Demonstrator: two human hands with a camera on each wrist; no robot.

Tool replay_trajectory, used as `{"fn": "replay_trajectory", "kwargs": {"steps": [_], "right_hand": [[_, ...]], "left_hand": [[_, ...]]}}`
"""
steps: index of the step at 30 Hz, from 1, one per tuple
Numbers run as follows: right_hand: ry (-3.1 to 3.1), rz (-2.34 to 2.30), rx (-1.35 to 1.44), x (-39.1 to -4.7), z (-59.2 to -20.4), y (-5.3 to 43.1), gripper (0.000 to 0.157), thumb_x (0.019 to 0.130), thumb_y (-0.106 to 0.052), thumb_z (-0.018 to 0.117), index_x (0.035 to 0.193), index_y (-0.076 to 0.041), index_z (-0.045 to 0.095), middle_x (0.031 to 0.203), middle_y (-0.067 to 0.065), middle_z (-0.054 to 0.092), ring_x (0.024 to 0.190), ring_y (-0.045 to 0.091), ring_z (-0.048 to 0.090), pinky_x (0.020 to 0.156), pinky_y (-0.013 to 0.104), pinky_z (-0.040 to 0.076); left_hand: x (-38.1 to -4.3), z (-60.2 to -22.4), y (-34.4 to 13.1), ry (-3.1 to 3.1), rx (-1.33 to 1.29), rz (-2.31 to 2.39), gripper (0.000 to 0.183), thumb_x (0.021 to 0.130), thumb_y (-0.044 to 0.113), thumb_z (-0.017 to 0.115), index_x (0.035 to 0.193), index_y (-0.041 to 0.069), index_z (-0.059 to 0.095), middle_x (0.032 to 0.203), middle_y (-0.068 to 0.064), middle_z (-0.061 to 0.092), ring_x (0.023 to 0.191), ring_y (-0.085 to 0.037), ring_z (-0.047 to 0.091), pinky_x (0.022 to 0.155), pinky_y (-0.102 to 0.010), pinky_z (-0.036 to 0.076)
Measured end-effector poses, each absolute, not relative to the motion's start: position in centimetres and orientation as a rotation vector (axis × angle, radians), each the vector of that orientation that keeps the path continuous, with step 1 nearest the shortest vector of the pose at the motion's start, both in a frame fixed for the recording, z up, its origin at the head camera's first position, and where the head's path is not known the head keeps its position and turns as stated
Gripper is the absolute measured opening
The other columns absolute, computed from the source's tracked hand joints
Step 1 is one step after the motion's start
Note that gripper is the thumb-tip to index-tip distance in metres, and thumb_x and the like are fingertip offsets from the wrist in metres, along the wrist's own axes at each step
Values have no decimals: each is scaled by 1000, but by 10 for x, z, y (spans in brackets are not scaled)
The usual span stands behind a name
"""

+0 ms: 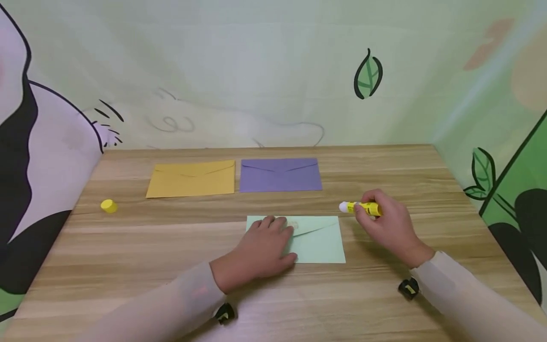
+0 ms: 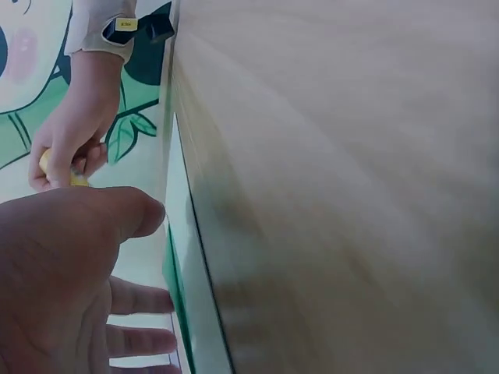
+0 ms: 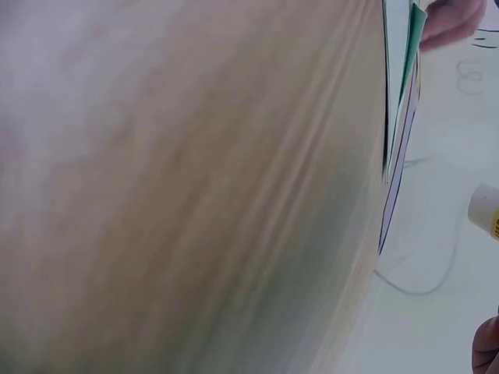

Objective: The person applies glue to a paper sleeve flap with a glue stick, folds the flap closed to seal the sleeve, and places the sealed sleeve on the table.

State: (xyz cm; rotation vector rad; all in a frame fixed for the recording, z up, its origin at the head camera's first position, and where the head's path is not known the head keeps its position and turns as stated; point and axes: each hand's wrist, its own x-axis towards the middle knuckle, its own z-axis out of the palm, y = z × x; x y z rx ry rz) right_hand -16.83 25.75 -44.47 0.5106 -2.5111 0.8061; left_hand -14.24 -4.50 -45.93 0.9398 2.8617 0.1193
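A pale mint-green envelope (image 1: 320, 248) lies on the table near its middle, its flap slightly raised at the right. My left hand (image 1: 261, 248) rests on the envelope's left part, fingers extended across the flap; it hides that side. A small faint smear shows on the flap beside the fingertips. To the right of the envelope, my right hand (image 1: 391, 228) grips a yellow glue stick (image 1: 351, 207) above the table, white tip pointing left. In the right wrist view only the glue stick's white end (image 3: 483, 206) and a fingertip show at the edge.
A yellow envelope (image 1: 192, 180) and a purple envelope (image 1: 280, 176) lie side by side farther back. The yellow cap (image 1: 108, 205) sits at the table's left. A printed cloth (image 1: 256, 71) hangs behind the wooden table (image 1: 171, 237).
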Motion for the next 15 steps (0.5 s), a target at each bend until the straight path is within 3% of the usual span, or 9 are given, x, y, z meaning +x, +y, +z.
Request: {"fn": "replay_trajectory", "kwargs": {"steps": [6, 15], "right_hand": [[-2514, 793, 510, -167, -444, 258, 17, 84, -10, 74, 92, -5, 60, 78, 4, 63, 55, 10, 45, 46, 23, 42], [-2510, 785, 523, -166, -445, 255, 17, 83, -10, 74, 92, -6, 60, 78, 4, 63, 56, 9, 45, 46, 23, 41]], "left_hand": [[-135, -460, -67, 2826, 938, 156, 61, 98, 54, 52, 150, 22, 48, 150, -12, 46, 136, -39, 45, 109, -56, 38], [-136, -457, -70, 2855, 1073, 33, 61, 97, 56, 54, 148, 23, 50, 143, -10, 52, 130, -36, 50, 109, -53, 40]]}}
